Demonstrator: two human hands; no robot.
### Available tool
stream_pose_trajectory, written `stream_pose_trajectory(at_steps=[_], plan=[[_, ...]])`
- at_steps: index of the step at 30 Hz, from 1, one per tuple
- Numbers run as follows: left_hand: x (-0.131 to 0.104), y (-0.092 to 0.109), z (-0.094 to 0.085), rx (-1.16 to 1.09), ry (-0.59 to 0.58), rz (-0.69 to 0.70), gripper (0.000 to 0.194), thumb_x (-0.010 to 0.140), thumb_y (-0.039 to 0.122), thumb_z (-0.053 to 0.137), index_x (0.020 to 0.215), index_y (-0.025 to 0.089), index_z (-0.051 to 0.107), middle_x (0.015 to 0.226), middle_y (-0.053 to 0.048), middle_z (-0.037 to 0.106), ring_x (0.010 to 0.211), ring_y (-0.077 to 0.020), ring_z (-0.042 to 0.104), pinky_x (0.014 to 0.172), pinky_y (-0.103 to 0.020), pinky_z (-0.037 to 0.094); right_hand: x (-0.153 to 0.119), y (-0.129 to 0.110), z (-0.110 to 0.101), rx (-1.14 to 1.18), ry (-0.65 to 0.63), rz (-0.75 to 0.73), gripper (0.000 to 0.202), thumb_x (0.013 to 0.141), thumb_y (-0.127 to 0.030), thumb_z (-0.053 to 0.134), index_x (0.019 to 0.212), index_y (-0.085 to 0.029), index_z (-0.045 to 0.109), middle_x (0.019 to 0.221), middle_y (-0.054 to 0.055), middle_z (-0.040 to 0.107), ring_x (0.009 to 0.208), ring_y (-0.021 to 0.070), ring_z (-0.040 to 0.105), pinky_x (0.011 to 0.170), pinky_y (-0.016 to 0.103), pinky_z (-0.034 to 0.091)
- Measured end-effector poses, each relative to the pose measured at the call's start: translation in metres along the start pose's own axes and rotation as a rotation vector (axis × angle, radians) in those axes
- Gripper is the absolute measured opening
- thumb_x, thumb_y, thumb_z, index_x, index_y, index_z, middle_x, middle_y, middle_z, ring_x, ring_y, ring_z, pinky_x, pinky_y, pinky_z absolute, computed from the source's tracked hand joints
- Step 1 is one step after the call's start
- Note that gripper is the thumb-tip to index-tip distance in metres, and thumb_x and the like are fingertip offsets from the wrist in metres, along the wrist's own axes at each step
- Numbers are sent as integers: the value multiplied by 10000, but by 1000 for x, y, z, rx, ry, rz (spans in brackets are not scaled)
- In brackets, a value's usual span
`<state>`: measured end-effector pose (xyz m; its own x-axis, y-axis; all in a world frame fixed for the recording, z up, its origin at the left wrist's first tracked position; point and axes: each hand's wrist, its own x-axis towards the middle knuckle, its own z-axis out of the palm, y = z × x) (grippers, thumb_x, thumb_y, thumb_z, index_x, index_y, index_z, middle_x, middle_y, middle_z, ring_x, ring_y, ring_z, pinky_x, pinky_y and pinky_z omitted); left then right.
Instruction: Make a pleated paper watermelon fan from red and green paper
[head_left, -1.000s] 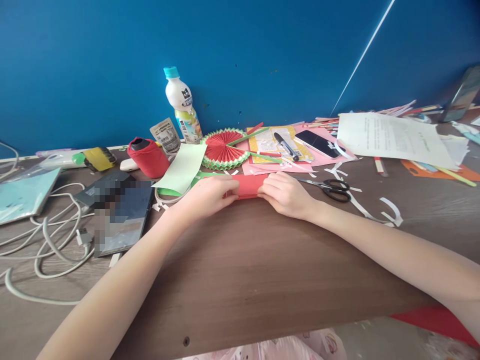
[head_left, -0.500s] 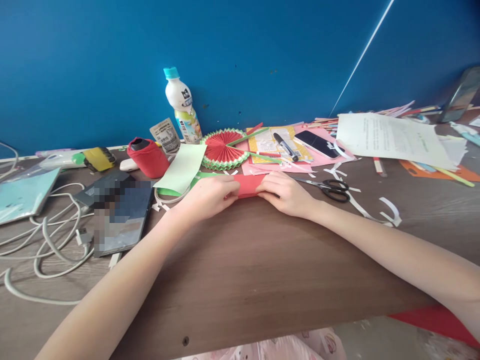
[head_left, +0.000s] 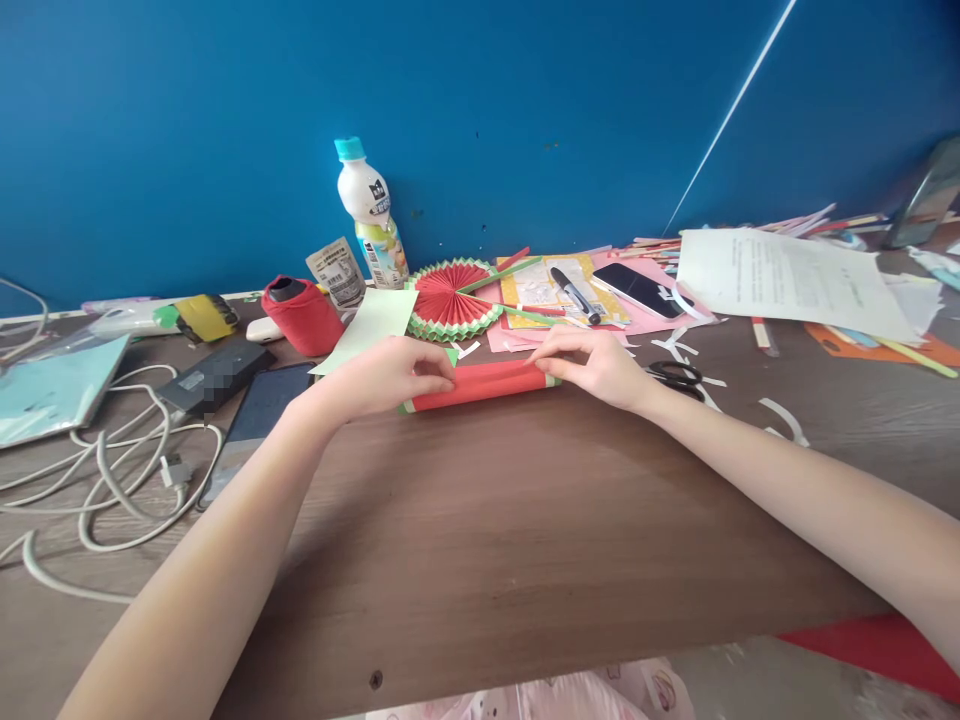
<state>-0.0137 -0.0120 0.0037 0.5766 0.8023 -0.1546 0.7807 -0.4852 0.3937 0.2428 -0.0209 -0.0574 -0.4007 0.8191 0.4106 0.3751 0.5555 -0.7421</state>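
A strip of folded red paper (head_left: 487, 384) with green ends lies across the table in front of me. My left hand (head_left: 382, 375) is closed at its left end, thumb and fingertips together on the paper. My right hand (head_left: 596, 366) pinches near the right end. Just behind the strip lies a round pleated paper fan (head_left: 450, 295), red with a green zigzag rim and stick handles. A pale green sheet (head_left: 373, 325) is beside my left hand, and scissors (head_left: 677, 376) lie partly hidden behind my right wrist.
At the left are a tablet-like device (head_left: 259, 405), a black box (head_left: 217, 376) and looped white cables (head_left: 97, 480). A bottle (head_left: 371, 215) and a red-wrapped roll (head_left: 301, 318) stand behind. Rightward are a marker (head_left: 574, 296), a phone (head_left: 643, 288) and a printed sheet (head_left: 787, 280).
My hands have moved apart, the left one leftward and the right one slightly rightward. More of the red paper shows between them, now with its green ends visible.
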Motion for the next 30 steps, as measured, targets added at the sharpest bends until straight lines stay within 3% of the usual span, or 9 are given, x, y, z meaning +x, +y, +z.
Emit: stream_pose_trajectory(at_steps=[7,15,19,23,30], plan=[[0,0,2,-123,18,-4,227,744,381,476,783,187,587,703,28,604,619,-107,508,565,-206,374,1,0,-3,48,45,28,141,774,-330,587,806,-217,666,741,19,599,720,149,546,668,316,436],[2,-6,8,-193,-101,-12,159,646,187,459,800,188,498,768,18,607,671,-117,564,602,-218,427,-1,4,-1,40,-15,-3,70,745,-193,571,791,-205,622,804,23,565,732,146,537,635,300,448],[3,-7,14,-204,-154,-21,174,603,158,451,773,192,460,712,23,560,613,-111,519,535,-218,398,-2,7,2,57,-69,32,88,719,-149,555,782,-201,588,851,24,533,757,147,536,652,303,460],[4,-6,16,-173,-115,-11,163,589,138,466,737,196,435,666,35,501,575,-98,454,513,-216,353,-2,9,4,79,-60,38,59,722,-159,548,758,-202,568,839,20,523,766,150,534,673,308,462],[6,0,20,-100,14,31,179,746,373,488,776,196,494,724,17,568,636,-128,499,562,-231,365,-2,3,5,-20,-59,-2,102,743,-222,569,838,-206,601,868,34,569,813,166,539,747,335,451]])
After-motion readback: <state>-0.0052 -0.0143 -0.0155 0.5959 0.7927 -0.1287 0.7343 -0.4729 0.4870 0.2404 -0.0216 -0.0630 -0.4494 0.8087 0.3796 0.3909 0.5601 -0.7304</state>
